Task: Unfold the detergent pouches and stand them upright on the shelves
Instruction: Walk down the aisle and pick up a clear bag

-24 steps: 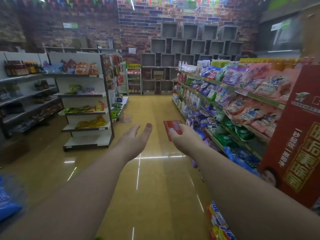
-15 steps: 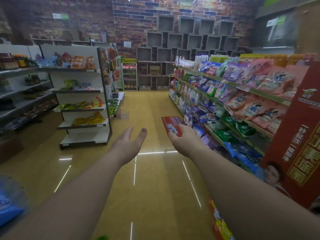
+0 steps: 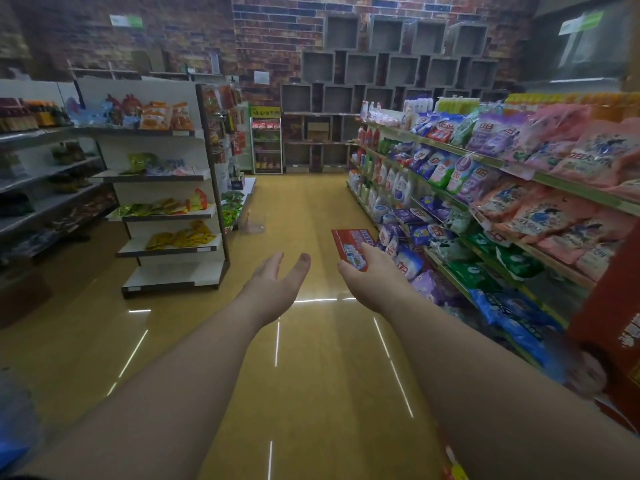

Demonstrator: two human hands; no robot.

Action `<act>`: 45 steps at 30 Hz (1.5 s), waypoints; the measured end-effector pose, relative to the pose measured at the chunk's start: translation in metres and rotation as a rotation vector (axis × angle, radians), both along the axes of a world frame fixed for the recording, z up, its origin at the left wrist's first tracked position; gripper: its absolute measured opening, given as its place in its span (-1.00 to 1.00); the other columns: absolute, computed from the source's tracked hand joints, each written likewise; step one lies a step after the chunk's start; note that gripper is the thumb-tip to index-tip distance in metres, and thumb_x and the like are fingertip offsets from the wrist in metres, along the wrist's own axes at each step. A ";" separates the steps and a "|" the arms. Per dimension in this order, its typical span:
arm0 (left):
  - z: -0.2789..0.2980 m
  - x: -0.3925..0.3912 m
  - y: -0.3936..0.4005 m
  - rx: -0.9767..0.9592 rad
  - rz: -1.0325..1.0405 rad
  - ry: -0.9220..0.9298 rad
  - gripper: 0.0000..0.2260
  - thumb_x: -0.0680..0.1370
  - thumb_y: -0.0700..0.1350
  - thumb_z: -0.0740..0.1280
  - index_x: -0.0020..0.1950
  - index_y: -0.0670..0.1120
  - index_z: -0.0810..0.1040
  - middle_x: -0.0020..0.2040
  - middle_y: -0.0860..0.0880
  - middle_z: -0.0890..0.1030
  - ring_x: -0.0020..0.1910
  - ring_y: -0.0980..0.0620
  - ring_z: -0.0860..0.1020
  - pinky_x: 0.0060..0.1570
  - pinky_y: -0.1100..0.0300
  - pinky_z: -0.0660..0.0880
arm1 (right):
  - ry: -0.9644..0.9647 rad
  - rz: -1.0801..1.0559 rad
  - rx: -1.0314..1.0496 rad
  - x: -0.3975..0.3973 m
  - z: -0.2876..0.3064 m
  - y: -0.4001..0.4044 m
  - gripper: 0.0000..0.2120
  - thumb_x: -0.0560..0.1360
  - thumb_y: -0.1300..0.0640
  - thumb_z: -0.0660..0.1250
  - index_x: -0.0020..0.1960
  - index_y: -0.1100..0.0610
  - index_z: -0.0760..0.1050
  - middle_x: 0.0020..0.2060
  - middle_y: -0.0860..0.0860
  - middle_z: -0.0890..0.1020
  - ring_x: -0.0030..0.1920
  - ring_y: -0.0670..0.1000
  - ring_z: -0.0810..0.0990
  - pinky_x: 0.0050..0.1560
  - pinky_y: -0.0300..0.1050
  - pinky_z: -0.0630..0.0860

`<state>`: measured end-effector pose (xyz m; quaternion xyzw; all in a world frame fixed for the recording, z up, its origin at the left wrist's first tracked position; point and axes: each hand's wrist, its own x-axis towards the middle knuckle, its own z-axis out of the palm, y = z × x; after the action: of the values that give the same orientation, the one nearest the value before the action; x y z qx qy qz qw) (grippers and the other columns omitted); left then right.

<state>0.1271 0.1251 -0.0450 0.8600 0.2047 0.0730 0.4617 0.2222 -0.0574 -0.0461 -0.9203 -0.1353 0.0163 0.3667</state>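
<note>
Setting: shop aisle, glossy tan floor (image 3: 311, 375), brick wall at the far end.
Pouch: red detergent pouch (image 3: 353, 249), flat, held out over the aisle just beside the lower shelves on the right; not yet on any shelf.
Right hand: right hand (image 3: 372, 277) grips the pouch's near lower edge, thumb on its face; the fingers behind are hidden.
Left hand: left hand (image 3: 273, 284) spread, palm turned inward, holding nothing, near the pouch but apart from it.
Handling, judged: looks light and thin, a soft film that bends readily; printed surface is probably slick. Likely limp until its base is opened.
Where to hold, judged: pinch opposite edges with both hands to open it, then steady it by the top seam when setting it down.
Shelves: right shelves (image 3: 519, 168) crowded with purple, pink, green and blue bags (image 3: 512, 317).
Opposite: white shelf unit (image 3: 162, 209) with snack packets.
</note>
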 end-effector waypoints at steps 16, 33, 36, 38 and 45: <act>0.019 0.246 -0.050 -0.039 0.054 -0.020 -0.10 0.44 0.62 0.06 0.69 0.22 0.07 0.70 0.07 0.12 0.65 -0.08 0.16 0.58 -0.16 0.17 | 0.022 0.045 0.078 0.253 0.019 -0.051 -0.11 0.53 -0.39 0.25 0.71 -0.05 0.05 0.67 -0.03 0.20 0.63 0.06 0.24 0.55 0.25 0.33; 0.003 0.430 0.060 -0.023 0.004 -0.007 -0.13 0.49 0.58 0.07 0.70 0.18 0.06 0.70 0.02 0.13 0.65 -0.11 0.15 0.57 -0.15 0.16 | 0.014 0.021 0.021 0.420 0.006 0.041 -0.17 0.59 -0.34 0.25 0.72 -0.01 0.06 0.67 -0.02 0.18 0.63 0.07 0.24 0.48 0.10 0.39; 0.015 0.480 0.102 -0.030 -0.006 -0.029 -0.11 0.47 0.60 0.06 0.70 0.19 0.07 0.70 0.03 0.11 0.66 -0.09 0.12 0.59 -0.15 0.12 | 0.000 0.002 0.000 0.468 0.022 0.077 -0.19 0.63 -0.30 0.24 0.73 0.00 0.01 0.69 -0.05 0.14 0.62 0.08 0.26 0.02 -0.28 0.48; 0.022 0.512 0.132 -0.038 -0.011 -0.041 -0.09 0.45 0.61 0.06 0.70 0.19 0.06 0.71 0.04 0.09 0.67 -0.08 0.09 0.60 -0.16 0.10 | -0.024 -0.027 -0.011 0.501 0.028 0.104 -0.19 0.63 -0.32 0.22 0.73 -0.01 0.02 0.69 -0.04 0.14 0.62 0.08 0.26 0.24 -0.11 0.53; 0.007 0.613 0.208 -0.100 -0.061 -0.016 -0.11 0.46 0.60 0.08 0.70 0.19 0.06 0.70 0.06 0.10 0.66 -0.09 0.12 0.59 -0.16 0.11 | 0.037 -0.079 -0.007 0.594 0.008 0.176 -0.23 0.64 -0.31 0.20 0.72 -0.02 0.05 0.66 -0.05 0.19 0.58 0.07 0.31 0.23 -0.06 0.51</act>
<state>0.7397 0.3335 -0.0378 0.8410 0.1783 0.0554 0.5078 0.8158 0.1188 -0.0386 -0.9257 -0.0922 0.0192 0.3662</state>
